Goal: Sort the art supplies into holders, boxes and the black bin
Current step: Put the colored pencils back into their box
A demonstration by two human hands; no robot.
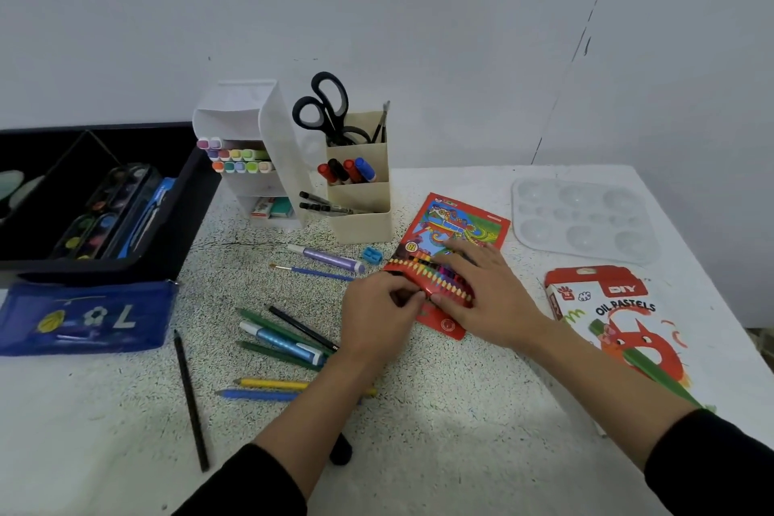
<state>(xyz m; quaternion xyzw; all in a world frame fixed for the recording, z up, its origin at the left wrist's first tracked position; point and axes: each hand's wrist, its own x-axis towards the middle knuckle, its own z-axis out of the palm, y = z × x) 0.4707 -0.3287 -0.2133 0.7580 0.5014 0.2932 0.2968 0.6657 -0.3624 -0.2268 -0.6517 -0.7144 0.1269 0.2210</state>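
Crayon box (460, 222) – left fingers (400, 292) pinching it, right fingers (465, 251) flat on it, scissors (324, 105) in beige holder (360, 222)

On the bench (460, 411), the left hand (379, 312) pinches the near-left edge of a red crayon box (460, 222), and the right hand (481, 289) lies flat across it. Loose pencils (272, 383) lie to the left and an oil pastels box (620, 318) to the right. A black bin (184, 230) stands at the far left.

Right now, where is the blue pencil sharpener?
In the head view, the blue sharpener lies at centre, between the purple pen and the red coloured-pencil box, near the beige holder.
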